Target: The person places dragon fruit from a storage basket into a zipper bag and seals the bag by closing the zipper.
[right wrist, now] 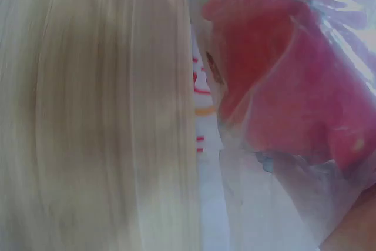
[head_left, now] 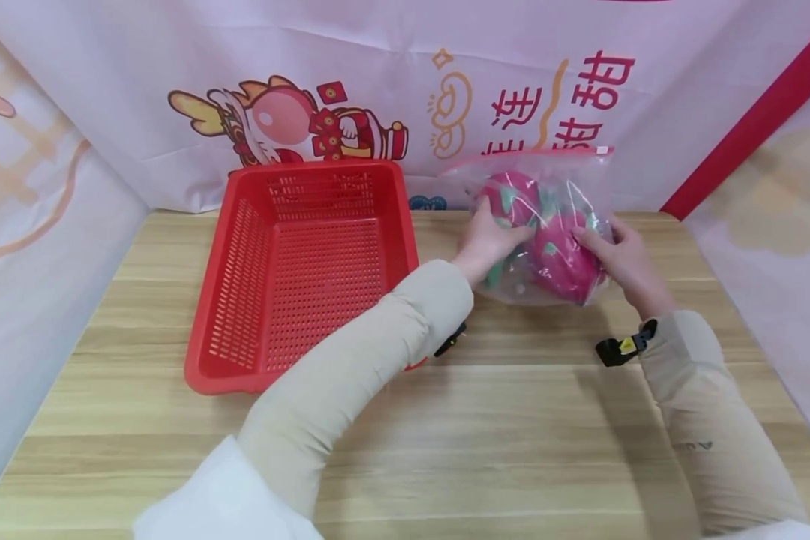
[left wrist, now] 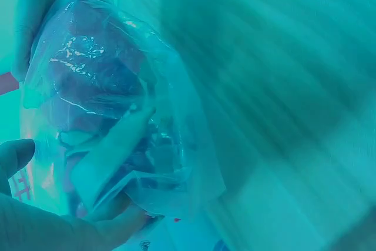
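A clear zip bag (head_left: 533,292) with a pink top edge is held above the far right of the table. Inside it are pink dragon fruits (head_left: 567,259) with green tips. On the bag's left side, my left hand (head_left: 487,241) grips the plastic, its thumb across the front. My right hand (head_left: 626,259) holds the opposite side, thumb on the front, other fingers mostly hidden behind. The left wrist view, tinted cyan, shows the crinkled bag (left wrist: 176,104) between both hands. Close up in the right wrist view, a dragon fruit (right wrist: 305,86) presses against the plastic.
A red perforated basket (head_left: 202,330) stands on the wooden table (head_left: 486,450), left of the bag and partly behind my left forearm. White printed cloth (head_left: 391,90) rises behind the table and along both sides. Dark straps sit at both wrists.
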